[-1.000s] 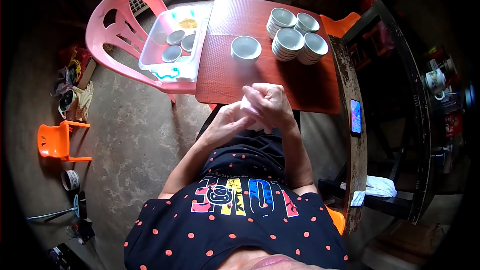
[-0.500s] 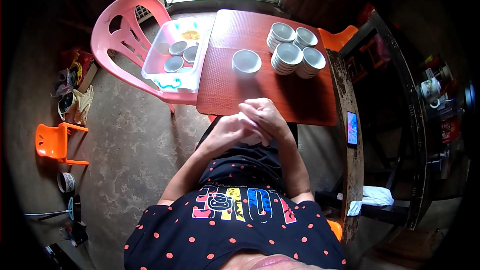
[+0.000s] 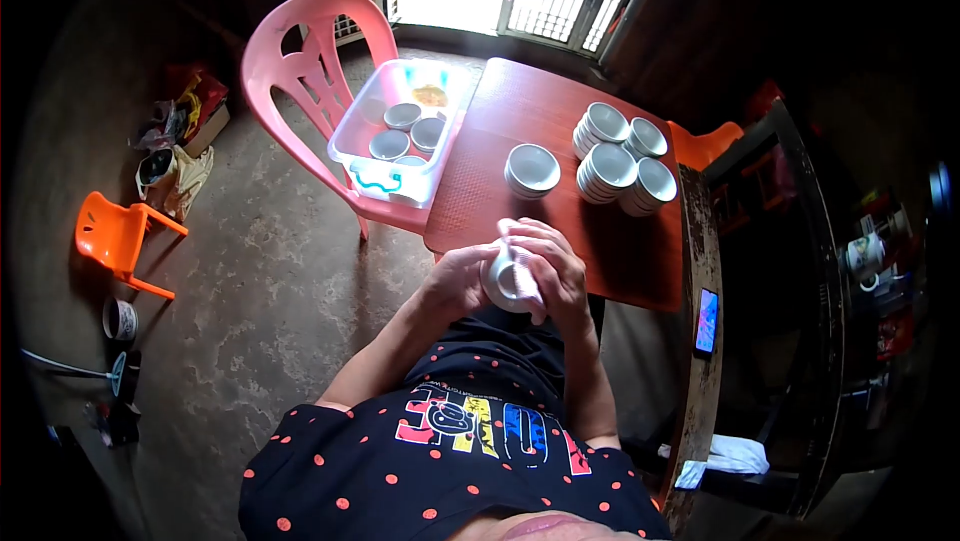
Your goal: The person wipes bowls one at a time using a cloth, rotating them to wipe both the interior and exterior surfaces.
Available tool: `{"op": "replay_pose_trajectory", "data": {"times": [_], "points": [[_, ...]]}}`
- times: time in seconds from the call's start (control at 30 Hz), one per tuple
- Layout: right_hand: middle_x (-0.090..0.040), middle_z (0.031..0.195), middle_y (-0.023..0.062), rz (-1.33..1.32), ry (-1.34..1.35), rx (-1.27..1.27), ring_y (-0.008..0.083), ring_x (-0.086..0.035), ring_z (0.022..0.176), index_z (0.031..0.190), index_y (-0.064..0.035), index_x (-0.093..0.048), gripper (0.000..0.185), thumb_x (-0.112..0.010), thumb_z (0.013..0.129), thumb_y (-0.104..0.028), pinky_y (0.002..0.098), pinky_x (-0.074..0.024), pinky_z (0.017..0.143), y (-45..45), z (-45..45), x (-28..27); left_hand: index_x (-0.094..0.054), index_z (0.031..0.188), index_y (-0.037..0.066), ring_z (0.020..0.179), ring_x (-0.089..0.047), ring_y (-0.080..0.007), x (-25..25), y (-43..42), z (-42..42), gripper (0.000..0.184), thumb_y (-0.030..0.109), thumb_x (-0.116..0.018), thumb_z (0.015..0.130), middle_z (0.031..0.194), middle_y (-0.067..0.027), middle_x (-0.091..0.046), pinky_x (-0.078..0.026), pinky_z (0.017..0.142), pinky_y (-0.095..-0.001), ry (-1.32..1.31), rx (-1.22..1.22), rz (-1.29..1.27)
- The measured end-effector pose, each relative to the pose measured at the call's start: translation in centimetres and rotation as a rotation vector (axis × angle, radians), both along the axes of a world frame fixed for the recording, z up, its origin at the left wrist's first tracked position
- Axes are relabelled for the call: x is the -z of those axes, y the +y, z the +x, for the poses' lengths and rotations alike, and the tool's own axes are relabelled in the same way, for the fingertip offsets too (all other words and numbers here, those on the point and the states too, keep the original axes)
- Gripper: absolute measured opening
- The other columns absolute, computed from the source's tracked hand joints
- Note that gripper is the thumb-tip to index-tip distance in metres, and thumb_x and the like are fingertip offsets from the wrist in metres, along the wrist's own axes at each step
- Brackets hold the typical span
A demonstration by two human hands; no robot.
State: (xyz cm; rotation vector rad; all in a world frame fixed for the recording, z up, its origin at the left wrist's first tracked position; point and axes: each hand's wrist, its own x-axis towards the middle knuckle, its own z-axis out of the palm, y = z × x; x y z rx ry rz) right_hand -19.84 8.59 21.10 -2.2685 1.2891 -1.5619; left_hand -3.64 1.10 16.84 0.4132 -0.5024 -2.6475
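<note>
A small white bowl (image 3: 497,288) is held in front of my waist, close to the near edge of the table. My left hand (image 3: 460,279) grips its left side with thumb and fingers. On the other side, my right hand (image 3: 558,266) presses a pale cloth (image 3: 525,283) against the bowl, fingers curled over it. The hands hide part of both. Just beyond stands a short stack of bowls (image 3: 532,171) on the reddish-brown table (image 3: 470,206). Several taller stacks of bowls (image 3: 607,171) stand together farther right.
To the left, a clear plastic bin (image 3: 345,146) with several bowls sits on a pink chair (image 3: 262,61). A phone (image 3: 707,321) lies on the worn wooden bench (image 3: 695,391) at right. An orange chair (image 3: 105,236) stands on the floor at far left.
My hands have turned and parted slightly, so the bowl and cloth now show clearly between them. The whole view has shifted, with the table appearing lower and farther right.
</note>
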Motion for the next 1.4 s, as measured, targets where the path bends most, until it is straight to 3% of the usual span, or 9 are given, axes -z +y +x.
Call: {"op": "replay_pose_trajectory", "data": {"times": [0.33,0.43,0.67,0.77,0.9,1.03,1.13,1.27,1.4], "points": [[-0.059,0.112,0.0160,-0.233,0.363,0.360,0.0358,-0.059,0.104,0.106,-0.0056,-0.059,0.022,-0.056,0.086,-0.014,0.0464,-0.0522,0.082,0.8,2.0,-0.1,-0.050,0.122,-0.004,0.098,-0.064,-0.0232,-0.5,0.4,-0.2,0.044,0.026,-0.059,0.090,0.108,-0.0136,-0.063,-0.053,0.087,-0.0374,0.191,-0.010,-0.110],[-0.064,0.097,0.0115,0.600,-0.074,0.181,0.0300,-0.063,0.089,0.100,-0.0034,-0.067,0.024,-0.053,0.084,-0.015,0.0394,-0.0516,0.080,1.2,1.8,-4.8,-0.052,0.120,-0.004,0.098,-0.063,-0.0196,-0.1,0.9,0.0,0.045,0.023,-0.065,0.087,0.108,-0.0116,-0.063,-0.051,0.089,-0.0332,0.058,0.047,-0.356],[-0.062,0.106,0.0194,0.270,-1.139,0.073,0.0244,-0.062,0.093,0.114,0.0086,-0.055,0.055,-0.044,0.096,-0.042,0.0354,-0.0494,0.084,1.2,2.8,3.4,-0.055,0.117,-0.005,0.093,-0.063,-0.0168,-0.8,1.1,-0.3,0.046,0.024,-0.070,0.085,0.104,-0.0101,-0.065,-0.050,0.085,-0.0302,-0.051,-0.081,-0.425],[-0.060,0.113,0.0190,0.353,-1.000,-0.093,0.0257,-0.060,0.101,0.132,0.0056,-0.040,0.056,-0.042,0.096,-0.037,0.0368,-0.0469,0.091,0.2,1.7,3.0,-0.054,0.119,-0.005,0.096,-0.062,-0.0150,0.0,0.9,-0.4,0.043,0.022,-0.067,0.087,0.107,-0.0096,-0.064,-0.050,0.085,-0.0285,-0.079,-0.082,-0.619],[0.003,0.155,0.0257,0.332,0.040,0.368,0.0406,-0.004,0.144,0.141,-0.0065,-0.032,0.060,-0.053,0.087,-0.019,0.0493,-0.0148,0.114,0.1,2.2,-0.2,-0.056,0.113,-0.003,0.093,-0.062,-0.0117,-0.3,1.6,-0.1,0.034,0.019,-0.063,0.089,0.101,-0.0079,-0.065,-0.050,0.083,-0.0268,-0.192,-0.142,-0.950],[-0.054,0.095,0.0138,0.187,-0.538,0.233,0.0244,-0.056,0.090,0.101,-0.0002,-0.054,0.026,-0.050,0.088,-0.022,0.0350,-0.0480,0.078,-0.4,2.6,2.9,-0.059,0.104,-0.001,0.087,-0.060,-0.0108,-2.9,2.2,0.8,0.032,0.025,-0.065,0.089,0.091,-0.0053,-0.064,-0.048,0.077,-0.0257,-0.167,-0.199,-0.924],[-0.053,0.083,0.0089,0.298,-0.882,0.367,0.0157,-0.052,0.074,0.087,-0.0007,-0.055,0.028,-0.046,0.089,-0.028,0.0310,-0.0450,0.067,0.9,3.3,3.5,-0.060,0.099,-0.001,0.082,-0.057,-0.0097,-2.0,2.0,0.6,0.033,0.030,-0.067,0.088,0.086,-0.0033,-0.061,-0.046,0.071,-0.0249,-0.259,-0.143,-1.066],[-0.046,0.063,0.0083,0.011,0.509,0.237,0.0227,-0.050,0.057,0.075,-0.0007,-0.055,0.020,-0.061,0.078,-0.019,0.0359,-0.0408,0.052,0.7,0.0,0.5,-0.057,0.094,-0.002,0.080,-0.063,-0.0219,0.2,2.9,-1.1,0.026,0.016,-0.068,0.079,0.083,-0.0127,-0.062,-0.048,0.071,-0.0338,-0.343,-0.288,-1.447],[-0.051,0.067,0.0041,0.389,-0.575,0.132,0.0177,-0.049,0.062,0.072,-0.0056,-0.048,0.020,-0.064,0.083,-0.012,0.0320,-0.0431,0.055,0.9,-0.4,3.7,-0.058,0.089,0.000,0.076,-0.057,-0.0111,-2.2,2.3,0.3,0.023,0.020,-0.068,0.085,0.078,-0.0055,-0.058,-0.045,0.067,-0.0269,-0.276,-0.099,-1.173]]}}
